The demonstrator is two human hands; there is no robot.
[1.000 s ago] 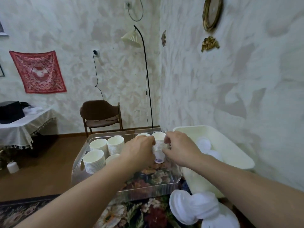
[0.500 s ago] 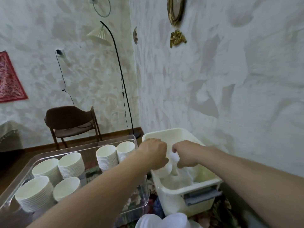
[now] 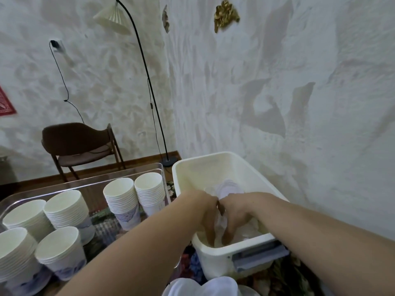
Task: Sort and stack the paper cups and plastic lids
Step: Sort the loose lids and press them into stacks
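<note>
At far left the clear tray [image 3: 89, 184] holds six stacks of paper cups [image 3: 64, 208], none of them being touched now; a second ago both hands were working at a cup stack in that tray. They have since crossed right into the cream bin [image 3: 215, 253]. The left hand [image 3: 206, 212] and right hand [image 3: 236, 214] reach down side by side, fingers curled around a translucent plastic lid [image 3: 220, 226], with more lids [image 3: 229, 189] lying behind. I judge the work has switched from cups to lids. Another loose pile of lids [image 3: 203, 287] sits at the bottom edge, in front of the bin.
</note>
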